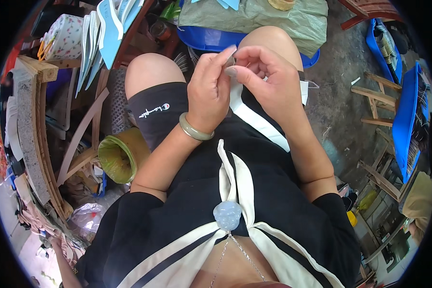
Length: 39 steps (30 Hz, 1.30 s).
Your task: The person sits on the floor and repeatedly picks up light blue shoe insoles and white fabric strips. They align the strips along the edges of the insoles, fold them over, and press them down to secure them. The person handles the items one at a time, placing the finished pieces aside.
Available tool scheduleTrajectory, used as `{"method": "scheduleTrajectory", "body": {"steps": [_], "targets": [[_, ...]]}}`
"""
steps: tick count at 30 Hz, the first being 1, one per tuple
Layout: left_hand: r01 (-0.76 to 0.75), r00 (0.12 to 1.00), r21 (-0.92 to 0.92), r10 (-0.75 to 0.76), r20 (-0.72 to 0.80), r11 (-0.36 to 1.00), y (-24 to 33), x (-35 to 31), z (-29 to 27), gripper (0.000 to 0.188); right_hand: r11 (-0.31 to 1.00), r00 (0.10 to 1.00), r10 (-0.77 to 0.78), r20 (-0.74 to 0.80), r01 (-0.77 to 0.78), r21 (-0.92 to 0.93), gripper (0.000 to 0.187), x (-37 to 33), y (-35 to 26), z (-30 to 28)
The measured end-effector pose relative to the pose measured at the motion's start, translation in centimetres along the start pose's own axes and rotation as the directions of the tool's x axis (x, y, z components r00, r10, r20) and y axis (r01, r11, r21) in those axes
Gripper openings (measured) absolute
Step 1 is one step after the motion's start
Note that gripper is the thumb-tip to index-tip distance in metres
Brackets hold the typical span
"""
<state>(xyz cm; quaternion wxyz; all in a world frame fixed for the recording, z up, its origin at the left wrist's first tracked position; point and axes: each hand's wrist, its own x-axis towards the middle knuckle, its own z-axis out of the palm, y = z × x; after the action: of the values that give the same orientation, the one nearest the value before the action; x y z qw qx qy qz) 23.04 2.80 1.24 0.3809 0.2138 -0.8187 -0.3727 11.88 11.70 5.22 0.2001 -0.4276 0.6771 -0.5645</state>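
Note:
My left hand point(209, 91) and my right hand point(273, 79) meet above my lap, fingertips close together between my knees. The left fingers are pressed together, with a bracelet on that wrist. On the right, thumb and index finger form a pinch. Whatever small thing sits between the fingertips is hidden or too small to name. Below the hands, a white strip point(260, 123) lies slantwise across my dark clothes toward the right thigh. Beyond my knees, a green woven sheet point(297, 26) covers part of a blue tray point(204, 40).
Light blue and white insole-shaped pieces point(111, 41) hang over the upper left. A yellowish bin point(117, 156) stands by my left thigh. At right are wooden stools point(377, 98) and a blue tray point(404, 120) of thin dark pieces. Another person's arm point(65, 261) shows at lower left.

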Motion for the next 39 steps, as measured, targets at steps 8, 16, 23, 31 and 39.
{"method": "scheduleTrajectory", "body": {"steps": [8, 16, 23, 31, 39], "targets": [[-0.101, 0.995, 0.054, 0.1, 0.02, 0.993, 0.2, -0.4, 0.2, 0.048, 0.998, 0.997, -0.04, -0.066, 0.036, -0.06, 0.01, -0.6, 1.0, 0.6], [0.049, 0.988, -0.294, -0.003, 0.155, 0.955, 0.5, -0.4, -0.3, 0.038, 1.0, 1.0, 0.004, -0.011, -0.003, 0.028, 0.006, -0.5, 1.5, -0.3], [0.046, 0.982, -0.226, -0.003, 0.187, 0.973, 0.6, -0.3, -0.2, 0.033, 0.987, 0.988, 0.131, 0.078, -0.137, 0.08, 0.006, -0.6, 1.0, -1.1], [-0.138, 0.982, 0.043, 0.131, 0.139, 0.99, 0.4, -0.3, 0.3, 0.035, 0.996, 0.997, 0.057, 0.045, -0.054, -0.067, 0.008, -0.8, 1.0, -1.2], [-0.051, 0.985, -0.099, 0.067, 0.159, 0.994, 0.7, -0.4, 0.4, 0.03, 0.995, 0.998, 0.056, 0.006, -0.056, -0.08, 0.007, -0.8, 1.2, -1.0]]}}
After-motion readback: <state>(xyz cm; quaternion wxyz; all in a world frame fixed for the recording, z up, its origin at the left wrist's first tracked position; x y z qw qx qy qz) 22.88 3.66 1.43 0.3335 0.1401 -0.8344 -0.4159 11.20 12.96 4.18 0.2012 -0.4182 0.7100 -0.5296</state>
